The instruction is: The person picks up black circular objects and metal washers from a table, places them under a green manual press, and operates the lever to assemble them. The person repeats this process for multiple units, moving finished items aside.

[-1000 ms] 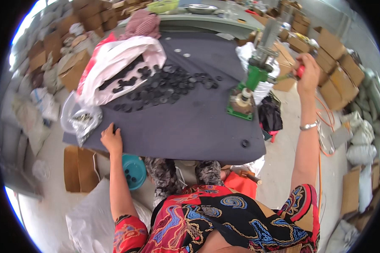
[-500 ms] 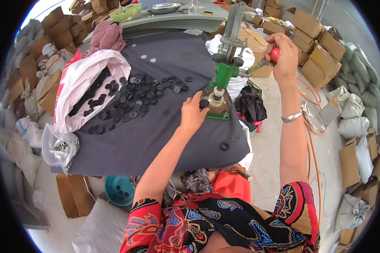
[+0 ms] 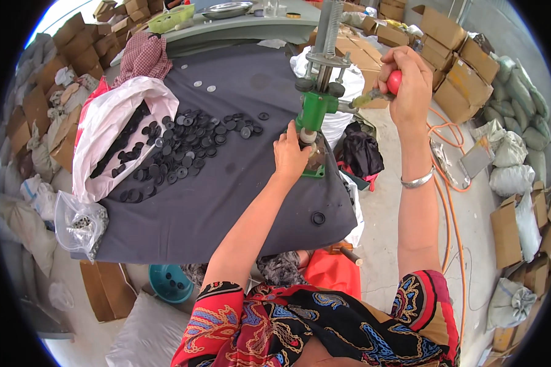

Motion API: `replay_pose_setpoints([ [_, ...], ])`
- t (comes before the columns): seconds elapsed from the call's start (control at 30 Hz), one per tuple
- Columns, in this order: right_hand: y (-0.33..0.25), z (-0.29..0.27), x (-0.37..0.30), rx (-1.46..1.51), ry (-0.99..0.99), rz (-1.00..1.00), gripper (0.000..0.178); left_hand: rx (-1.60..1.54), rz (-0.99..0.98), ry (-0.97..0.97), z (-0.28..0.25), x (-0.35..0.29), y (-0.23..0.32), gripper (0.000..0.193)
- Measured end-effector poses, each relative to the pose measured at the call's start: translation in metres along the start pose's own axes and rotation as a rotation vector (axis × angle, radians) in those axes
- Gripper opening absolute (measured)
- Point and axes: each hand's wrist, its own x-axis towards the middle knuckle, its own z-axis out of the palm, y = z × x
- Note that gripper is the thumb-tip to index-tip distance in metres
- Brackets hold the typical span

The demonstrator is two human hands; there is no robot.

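Observation:
A green hand press stands at the right of the cloth-covered table. My right hand is closed round the red ball knob of its lever, with the arm raised. My left hand is at the press's lower die, thumb and index finger curled at the ram's lower end. Whatever sits between those fingers is hidden. Several black round caps lie in a loose pile to the left, spilling from a white and pink sack. One black cap rests alone near the front edge.
A clear plastic bag of small parts sits at the table's left corner. Below are a teal basin and a red cloth. An orange hose runs over the floor at right, near stacked cartons and sacks.
My left hand has moved in to the die; the black cap seen at its fingertips before is now out of sight. My right hand remains on the knob. The whole view has shifted slightly.

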Motion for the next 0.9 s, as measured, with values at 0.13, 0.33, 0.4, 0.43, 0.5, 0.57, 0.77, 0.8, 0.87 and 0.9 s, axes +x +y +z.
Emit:
replay_pose_setpoints([
  [0.13, 0.001, -0.004, -0.021, -0.058, 0.006, -0.013, 0.023, -0.067, -0.053, -0.014, 0.005, 0.003, 0.002, 0.085],
  [0.33, 0.057, -0.018, -0.142, -0.22, -0.101, -0.346, 0.017, -0.066, 0.052, 0.049, -0.013, -0.015, -0.005, 0.082],
  [0.4, 0.085, -0.022, -0.167, -0.262, -0.142, -0.494, 0.014, -0.02, 0.083, 0.081, -0.036, -0.026, -0.01, 0.077],
  [0.43, 0.089, -0.016, -0.174, -0.199, -0.062, -0.451, 0.012, 0.006, 0.082, 0.088, -0.05, -0.038, -0.016, 0.074],
  [0.5, 0.087, -0.025, -0.175, -0.284, -0.076, -0.336, 0.013, 0.0, 0.032, 0.085, -0.084, -0.06, -0.021, 0.062],
  [0.57, 0.087, -0.042, -0.172, -0.311, -0.168, -0.346, 0.013, 0.114, 0.181, 0.26, -0.118, -0.078, -0.045, 0.056],
  [0.77, 0.042, -0.028, -0.127, -0.235, -0.125, -0.132, 0.022, 0.498, -0.123, 0.574, -0.264, -0.142, -0.14, 0.043],
  [0.8, 0.036, -0.024, -0.111, -0.2, -0.135, -0.101, 0.023, 0.579, -0.159, 0.639, -0.285, -0.151, -0.159, 0.041],
  [0.87, 0.03, -0.018, -0.08, -0.109, -0.08, -0.072, 0.024, 0.592, -0.265, 0.643, -0.314, -0.159, -0.184, 0.042],
  [0.9, 0.022, -0.016, -0.066, -0.111, -0.072, -0.055, 0.024, 0.588, -0.303, 0.638, -0.32, -0.159, -0.191, 0.04],
])
